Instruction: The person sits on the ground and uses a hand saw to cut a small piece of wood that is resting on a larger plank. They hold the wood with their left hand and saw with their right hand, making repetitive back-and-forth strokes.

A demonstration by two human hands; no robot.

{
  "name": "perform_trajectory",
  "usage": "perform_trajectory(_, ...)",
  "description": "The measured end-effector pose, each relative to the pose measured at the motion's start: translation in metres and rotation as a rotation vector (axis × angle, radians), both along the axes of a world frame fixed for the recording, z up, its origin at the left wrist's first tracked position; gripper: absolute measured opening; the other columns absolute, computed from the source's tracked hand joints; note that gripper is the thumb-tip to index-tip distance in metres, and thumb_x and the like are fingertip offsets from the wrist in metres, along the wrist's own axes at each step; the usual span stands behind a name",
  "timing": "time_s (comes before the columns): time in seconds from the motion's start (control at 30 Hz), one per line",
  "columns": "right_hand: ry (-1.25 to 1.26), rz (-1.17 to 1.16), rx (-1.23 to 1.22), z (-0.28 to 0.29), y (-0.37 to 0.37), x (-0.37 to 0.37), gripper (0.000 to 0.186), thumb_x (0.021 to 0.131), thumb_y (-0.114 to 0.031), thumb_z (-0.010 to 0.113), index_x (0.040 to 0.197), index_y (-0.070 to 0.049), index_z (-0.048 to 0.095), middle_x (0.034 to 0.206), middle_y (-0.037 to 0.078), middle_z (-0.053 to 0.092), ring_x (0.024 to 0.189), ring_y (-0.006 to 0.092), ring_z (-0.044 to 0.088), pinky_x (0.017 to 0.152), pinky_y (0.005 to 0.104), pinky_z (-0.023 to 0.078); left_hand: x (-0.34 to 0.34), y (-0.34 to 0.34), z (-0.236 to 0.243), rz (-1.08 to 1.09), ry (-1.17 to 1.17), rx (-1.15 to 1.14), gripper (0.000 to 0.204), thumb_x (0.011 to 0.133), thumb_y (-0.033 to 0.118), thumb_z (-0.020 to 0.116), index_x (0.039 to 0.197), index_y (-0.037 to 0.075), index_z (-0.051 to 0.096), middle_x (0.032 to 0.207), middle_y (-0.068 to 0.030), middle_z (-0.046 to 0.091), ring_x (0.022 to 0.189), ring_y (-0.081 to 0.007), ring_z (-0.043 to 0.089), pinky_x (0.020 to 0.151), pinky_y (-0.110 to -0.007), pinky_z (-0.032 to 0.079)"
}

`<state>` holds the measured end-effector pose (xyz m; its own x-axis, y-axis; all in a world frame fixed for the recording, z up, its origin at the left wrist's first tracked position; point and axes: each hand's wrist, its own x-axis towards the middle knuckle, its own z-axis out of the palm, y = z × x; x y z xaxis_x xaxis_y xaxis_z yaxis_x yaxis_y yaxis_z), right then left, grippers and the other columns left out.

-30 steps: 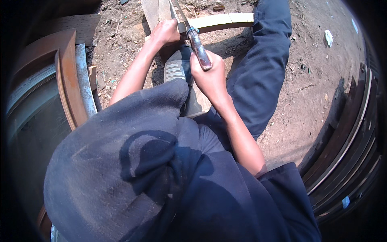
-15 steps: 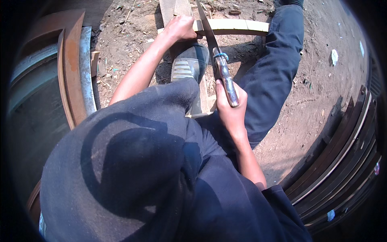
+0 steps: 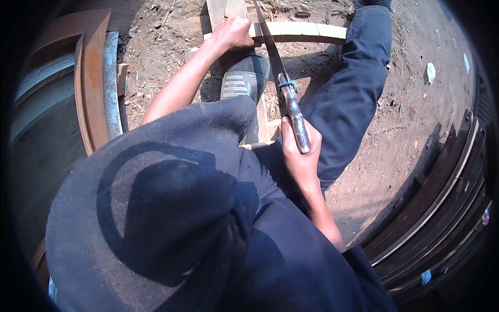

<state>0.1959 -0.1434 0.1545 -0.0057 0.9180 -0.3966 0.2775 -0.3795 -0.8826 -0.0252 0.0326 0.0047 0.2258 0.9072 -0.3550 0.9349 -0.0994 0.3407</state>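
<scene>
My right hand is wrapped round the handle of a hand saw, which has a blue tie near the top of its grip. The blade runs up and away, lying across a pale strip of wood just right of my left hand. That left hand is closed over the strip's left part and presses it down on a wooden board. My shoe stands on the board right below the hand. The saw's tip is cut off by the upper edge of the picture.
A brown wooden frame with a dark panel stands at the left, beside a whitish weathered plank. Several long dark timbers lie stacked at the lower right. My outstretched right leg meets the strip's right end. Dirt ground with debris surrounds this.
My right hand has drawn the saw back toward me and slightly right. My left hand stays on the wooden strip, almost unmoved.
</scene>
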Motion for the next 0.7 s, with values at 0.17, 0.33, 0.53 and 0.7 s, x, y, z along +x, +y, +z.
perform_trajectory(0.17, -0.029, -0.012, 0.143, -0.045, 0.078, -0.039, 0.026, 0.087, -0.011, 0.058, 0.066, 0.003, 0.05, 0.053, 0.009, 0.047, 0.051, 0.0096, 0.044, 0.051, 0.0318, 0.04, 0.011, 0.004, -0.005, -0.052, -0.073, 0.128, 0.028, 0.067, 0.012, 0.062, 0.086, -0.009, 0.062, 0.084, -0.0311, 0.064, 0.085, -0.0427, 0.066, 0.076, -0.046, 0.054)
perform_trajectory(0.33, -0.027, -0.001, 0.059, -0.016, 0.01, -0.006, 0.019, 0.085, -0.007, 0.058, 0.069, 0.003, 0.054, 0.054, 0.011, 0.051, 0.051, 0.01, 0.049, 0.052, 0.0313, 0.042, 0.004, 0.004, -0.007, -0.03, -0.011, 0.035, 0.03, 0.066, 0.012, 0.061, 0.089, -0.008, 0.063, 0.087, -0.0311, 0.065, 0.088, -0.0439, 0.065, 0.08, -0.047, 0.054)
perform_trajectory(0.53, 0.047, -0.021, 0.131, -0.045, 0.053, -0.032, 0.022, 0.086, -0.007, 0.058, 0.068, 0.002, 0.051, 0.053, 0.01, 0.047, 0.051, 0.0084, 0.042, 0.05, 0.0322, 0.038, 0.007, 0.002, 0.006, -0.017, 0.013, -0.012, 0.031, 0.066, 0.011, 0.061, 0.092, -0.008, 0.062, 0.089, -0.031, 0.064, 0.09, -0.043, 0.065, 0.08, -0.045, 0.054)
perform_trajectory(0.7, 0.02, -0.022, 0.07, -0.038, 0.045, -0.015, 0.02, 0.085, -0.008, 0.059, 0.07, 0.002, 0.052, 0.053, 0.01, 0.047, 0.05, 0.0097, 0.044, 0.05, 0.0324, 0.039, 0.013, 0.009, -0.011, -0.064, -0.029, 0.025, 0.028, 0.066, 0.011, 0.061, 0.087, -0.008, 0.062, 0.089, -0.0311, 0.064, 0.089, -0.0427, 0.065, 0.081, -0.045, 0.054)
